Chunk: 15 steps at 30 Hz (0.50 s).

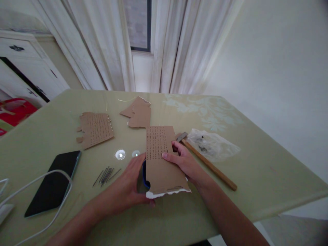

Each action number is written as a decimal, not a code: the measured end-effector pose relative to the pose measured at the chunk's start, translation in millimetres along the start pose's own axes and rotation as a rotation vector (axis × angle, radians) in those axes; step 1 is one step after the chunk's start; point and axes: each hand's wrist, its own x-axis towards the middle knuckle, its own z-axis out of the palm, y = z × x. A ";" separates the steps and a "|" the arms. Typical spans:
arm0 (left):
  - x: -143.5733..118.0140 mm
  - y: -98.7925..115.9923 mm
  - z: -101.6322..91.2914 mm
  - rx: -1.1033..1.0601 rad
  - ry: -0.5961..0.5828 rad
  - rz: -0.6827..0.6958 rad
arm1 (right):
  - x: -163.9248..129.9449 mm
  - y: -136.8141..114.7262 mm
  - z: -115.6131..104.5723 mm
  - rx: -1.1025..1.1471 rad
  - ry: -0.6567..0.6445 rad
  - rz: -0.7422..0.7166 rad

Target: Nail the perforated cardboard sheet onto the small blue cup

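A: At the table's [256, 171] middle, what have you got in your hands?

B: Seen from your head camera, you have a strip of card [160, 159] full of punched holes. It sits in front of you, with its torn white edge nearest you.

A: How do your fingers sit?

B: Your left hand [130, 186] is at the card's left edge, fingers curled in against it and partly tucked under, with the thumb near the torn edge. Your right hand [183, 160] is clamped on the right edge, thumb on top of the holes and the other fingers behind.

A: Anything beneath the card?

B: A blue thing [145, 176] shows at its left edge, mostly hidden; what it is, you cannot tell.

A: And around you?

B: A hammer [207, 162] lies just right of your right hand, its head near the card's top corner. Beyond it is a clear bag [215, 143]. Left of your left hand lies a bunch of nails [105, 176], then a phone [52, 182] crossed by a white cable [51, 191]. Farther back lie 2 more lots of card: a punched piece [96, 129] and plain scraps [138, 112].
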 end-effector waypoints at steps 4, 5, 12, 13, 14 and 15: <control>0.2 -24.1 -65.2 0.303 -0.035 -0.159 | 1.7 1.1 -0.2 0.006 -0.003 -0.022; -0.5 -29.1 -76.5 0.399 -0.036 -0.232 | 2.3 1.3 -0.4 0.002 -0.002 -0.023; -6.2 -37.0 -79.3 0.537 -0.195 -0.407 | 5.6 1.3 -2.2 0.002 -0.016 -0.025; -6.4 -36.7 -76.6 0.531 -0.199 -0.386 | 5.7 1.4 -2.3 0.001 -0.019 -0.029; -6.3 -36.0 -74.5 0.526 -0.202 -0.361 | 5.7 1.6 -2.2 0.001 -0.022 -0.032; -5.7 -34.7 -73.0 0.523 -0.200 -0.334 | 5.6 1.9 -2.1 0.002 -0.026 -0.032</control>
